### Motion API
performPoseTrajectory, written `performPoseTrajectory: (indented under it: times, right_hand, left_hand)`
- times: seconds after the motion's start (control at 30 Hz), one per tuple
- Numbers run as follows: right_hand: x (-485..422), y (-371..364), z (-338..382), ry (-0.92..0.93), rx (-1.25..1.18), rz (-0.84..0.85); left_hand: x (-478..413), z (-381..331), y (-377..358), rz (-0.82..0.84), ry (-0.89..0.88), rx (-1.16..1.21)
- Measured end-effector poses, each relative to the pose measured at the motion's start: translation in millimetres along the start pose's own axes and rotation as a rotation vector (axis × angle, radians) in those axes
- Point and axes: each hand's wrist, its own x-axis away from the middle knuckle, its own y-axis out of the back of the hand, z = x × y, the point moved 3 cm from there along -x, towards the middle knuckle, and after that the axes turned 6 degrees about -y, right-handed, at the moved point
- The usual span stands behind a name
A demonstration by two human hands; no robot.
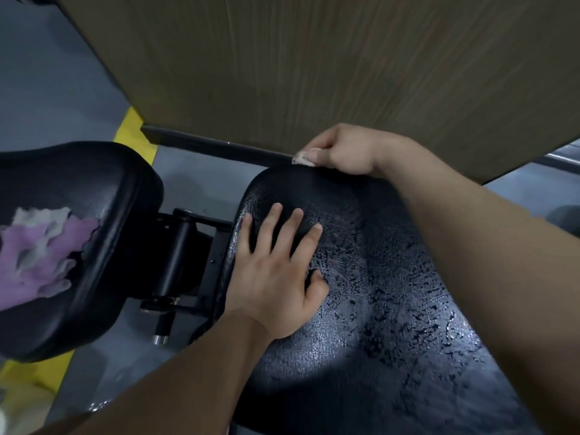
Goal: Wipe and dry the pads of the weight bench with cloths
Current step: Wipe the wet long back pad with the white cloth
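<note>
Your left hand (279, 271) lies flat, fingers spread and straight, palm down on the wet, beaded black bench pad (392, 309). Your right hand (342, 152) is curled at the pad's far edge, pinching a small whitish cloth (302, 159) against it. A purple-and-white cloth (40, 255) lies crumpled on the neighbouring pad (103, 189) to the left, well apart from both hands.
</note>
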Motion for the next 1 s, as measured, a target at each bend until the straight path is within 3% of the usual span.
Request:
performPoseTrajectory:
  times: [0.13, 0.33, 0.53, 0.7, 0.77, 0.87, 0.93, 1.0]
  right_hand:
    - [22, 20, -32, -0.095, -0.009, 0.029]
    - [-5, -4, -2, -0.019, 0.074, -0.023]
    - [13, 7, -23, -0.062, 0.08, -0.13]
    - [12, 3, -13, -0.009, -0.383, -0.355]
    - [10, 2, -13, -0.032, -0.42, -0.447]
    - [11, 1, -17, -0.058, -0.222, -0.438]
    - [15, -3, -20, -0.072, 0.005, -0.311]
    - [17, -7, -25, -0.08, 0.078, -0.19]
  left_hand:
    - [-1, 0, 0, 0.007, 0.003, -0.002]
    - [-1, 0, 0, -0.02, -0.001, 0.016]
    - [-1, 0, 1, -0.022, -0.002, 0.009]
    - [-1, -1, 1, -0.013, -0.002, 0.002]
    - [-2, -1, 1, -0.02, -0.003, 0.007]
    - [-1, -1, 1, -0.03, -0.007, 0.014]
    - [-1, -1, 1, -0.037, -0.009, 0.01]
    - [-2, 0, 0, -0.05, -0.011, 0.009]
